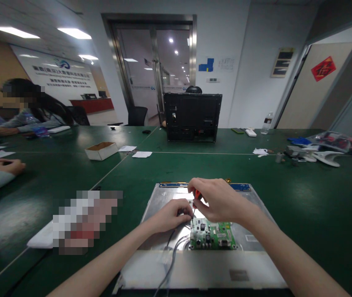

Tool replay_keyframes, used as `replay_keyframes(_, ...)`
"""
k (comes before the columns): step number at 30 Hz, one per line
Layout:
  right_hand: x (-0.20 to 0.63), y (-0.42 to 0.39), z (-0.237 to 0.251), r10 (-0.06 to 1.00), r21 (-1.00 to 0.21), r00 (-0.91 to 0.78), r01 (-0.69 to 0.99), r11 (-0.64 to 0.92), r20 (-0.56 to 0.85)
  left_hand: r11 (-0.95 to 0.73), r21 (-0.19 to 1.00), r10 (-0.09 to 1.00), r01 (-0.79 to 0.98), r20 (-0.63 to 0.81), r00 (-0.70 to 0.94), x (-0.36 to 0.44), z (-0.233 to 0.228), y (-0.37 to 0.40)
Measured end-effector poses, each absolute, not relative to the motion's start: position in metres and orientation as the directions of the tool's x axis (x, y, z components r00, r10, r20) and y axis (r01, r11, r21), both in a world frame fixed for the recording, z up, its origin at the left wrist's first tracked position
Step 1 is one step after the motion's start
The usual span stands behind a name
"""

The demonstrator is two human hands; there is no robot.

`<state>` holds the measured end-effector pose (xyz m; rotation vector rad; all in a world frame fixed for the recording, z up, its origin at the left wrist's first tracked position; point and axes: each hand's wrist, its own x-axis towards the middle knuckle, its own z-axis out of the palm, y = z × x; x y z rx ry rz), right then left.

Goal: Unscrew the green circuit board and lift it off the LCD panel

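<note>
My right hand grips a screwdriver with a red and black handle. Its thin shaft points down at the upper left corner of a green circuit board. Close to the screwdriver's tip is my left hand, its fingers pinched together at the board's corner; what they hold, if anything, is hidden. The board lies on the silver metal back of a flat display panel, which has a narrow blue board along its far edge. Dark cables run from the board's left side toward me.
A black monitor-like unit stands across the green table. An open cardboard box and papers lie left of centre. Bagged items and white parts are at the right, near a bottle. Other people sit at the left.
</note>
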<state>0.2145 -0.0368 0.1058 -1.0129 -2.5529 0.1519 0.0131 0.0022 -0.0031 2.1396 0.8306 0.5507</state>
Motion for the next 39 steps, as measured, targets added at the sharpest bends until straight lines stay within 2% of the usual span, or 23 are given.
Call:
replay_keyframes(2,0.213,-0.036,0.105,0.69,-0.233,-0.649,0.652,0.722,0.321,-0.491,0.786,0.71,0.375,0.111,0.696,0.013,-0.003,0.002)
replay_keyframes(10,0.209,-0.035,0.106,0.708,-0.082,-0.633,0.725,0.684,0.314,-0.468,0.791,0.735,0.394,0.101,0.67,0.013,-0.003,0.0)
replay_keyframes(19,0.205,-0.036,0.113,0.688,-0.192,-0.663,0.665,0.722,0.295,-0.501,0.793,0.706,0.346,0.143,0.693,0.012,-0.008,0.004)
replay_keyframes(31,0.202,-0.029,0.11,0.734,0.014,-0.596,0.779,0.626,0.326,-0.451,0.786,0.743,0.423,0.069,0.665,0.015,0.002,-0.002)
replay_keyframes(39,0.2,-0.032,0.112,0.776,0.066,-0.559,0.821,0.567,0.293,-0.466,0.776,0.742,0.425,0.081,0.666,0.015,0.002,-0.001)
